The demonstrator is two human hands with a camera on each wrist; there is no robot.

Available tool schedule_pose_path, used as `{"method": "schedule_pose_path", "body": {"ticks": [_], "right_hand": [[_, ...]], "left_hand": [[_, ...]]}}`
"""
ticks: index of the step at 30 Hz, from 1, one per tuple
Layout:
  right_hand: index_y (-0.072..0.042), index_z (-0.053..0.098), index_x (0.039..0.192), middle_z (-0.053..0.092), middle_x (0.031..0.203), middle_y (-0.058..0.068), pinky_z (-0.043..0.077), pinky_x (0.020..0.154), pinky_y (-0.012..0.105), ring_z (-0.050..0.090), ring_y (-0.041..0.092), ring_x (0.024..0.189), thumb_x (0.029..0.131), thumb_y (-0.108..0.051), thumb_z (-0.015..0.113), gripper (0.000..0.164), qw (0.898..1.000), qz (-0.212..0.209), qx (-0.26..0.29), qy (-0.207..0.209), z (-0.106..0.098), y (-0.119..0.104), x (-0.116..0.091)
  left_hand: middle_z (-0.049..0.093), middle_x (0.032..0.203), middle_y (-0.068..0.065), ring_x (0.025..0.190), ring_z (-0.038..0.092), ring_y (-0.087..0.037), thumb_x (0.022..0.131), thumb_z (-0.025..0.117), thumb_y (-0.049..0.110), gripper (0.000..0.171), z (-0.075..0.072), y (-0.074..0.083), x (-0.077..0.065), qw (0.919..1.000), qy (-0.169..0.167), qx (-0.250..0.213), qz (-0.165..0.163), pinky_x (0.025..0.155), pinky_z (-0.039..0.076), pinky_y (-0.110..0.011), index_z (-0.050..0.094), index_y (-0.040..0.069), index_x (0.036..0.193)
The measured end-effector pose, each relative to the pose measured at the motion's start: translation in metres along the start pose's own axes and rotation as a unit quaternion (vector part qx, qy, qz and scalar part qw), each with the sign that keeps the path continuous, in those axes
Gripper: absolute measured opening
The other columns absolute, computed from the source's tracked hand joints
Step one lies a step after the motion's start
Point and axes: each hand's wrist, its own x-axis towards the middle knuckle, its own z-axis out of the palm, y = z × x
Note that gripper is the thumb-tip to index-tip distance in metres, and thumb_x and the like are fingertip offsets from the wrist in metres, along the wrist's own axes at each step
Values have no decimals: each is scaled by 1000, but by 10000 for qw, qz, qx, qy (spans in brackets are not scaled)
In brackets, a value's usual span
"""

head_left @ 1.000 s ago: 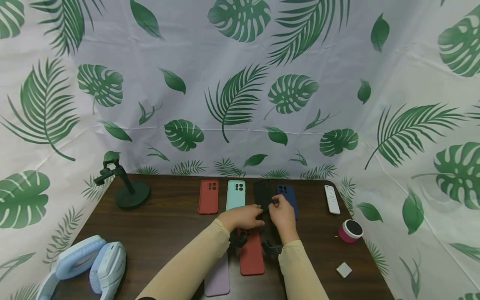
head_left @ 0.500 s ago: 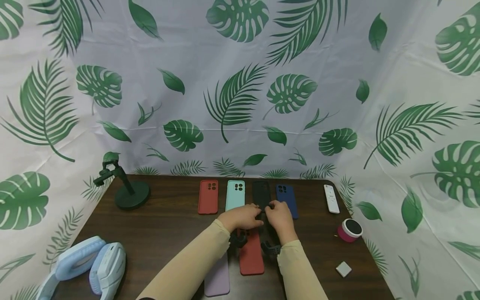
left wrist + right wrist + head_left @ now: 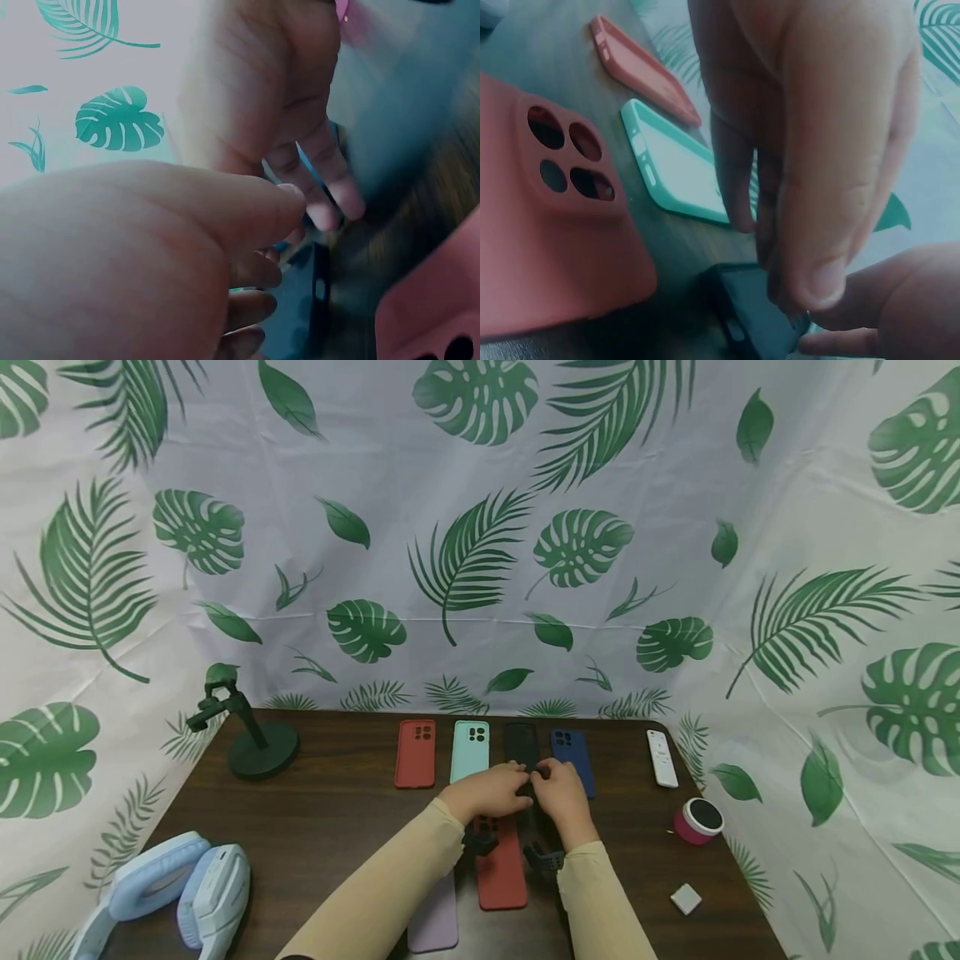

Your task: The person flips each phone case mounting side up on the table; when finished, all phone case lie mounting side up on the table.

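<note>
A black phone case [image 3: 521,742] lies in the back row on the dark table, between a mint-green case [image 3: 471,750] and a blue case [image 3: 573,760]. Over its near end, my left hand [image 3: 489,790] reaches in with fingers laid against the case and thumb held apart. My right hand [image 3: 562,795] pinches its near right edge, the fingertips close to those of the left. In the right wrist view the right thumb [image 3: 829,277] covers part of the black case [image 3: 742,304]. Below my left hand lies a red case [image 3: 502,872], partly hidden by the hand and wrist camera.
Another red case [image 3: 416,755] is at the row's left end, and a lavender case [image 3: 433,918] lies near the left sleeve. Blue headphones [image 3: 213,893] and a dark green stand [image 3: 262,750] are left. Rightward are a white remote [image 3: 662,759], a pink-and-white jar [image 3: 699,821] and a white square [image 3: 686,898].
Over the first half second my right hand moved left and down from beside the blue case to the black case. Since then both hands have stayed nearly in place, drawn close together.
</note>
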Motion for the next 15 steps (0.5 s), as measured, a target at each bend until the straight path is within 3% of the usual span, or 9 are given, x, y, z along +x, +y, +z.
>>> {"method": "schedule_pose_path", "body": {"ticks": [8, 15], "right_hand": [[-12, 68, 125, 62, 112, 12, 51, 82, 45, 61, 27, 96, 100, -19, 60, 28, 9985, -464, 47, 270, -11, 7, 5], [-11, 67, 126, 56, 123, 22, 48, 90, 54, 54, 41, 112, 94, -17, 68, 33, 9972, -515, -198, 501, -22, 15, 6]], "left_hand": [[43, 160, -9, 150, 39, -23, 105, 52, 42, 58, 6, 11, 12, 9993, 292, -165, 142, 121, 36, -38, 43, 13, 155], [45, 158, -10, 145, 45, -21, 105, 55, 37, 58, 15, 15, 24, 9981, 471, -386, 120, 117, 41, -36, 43, 10, 154]]}}
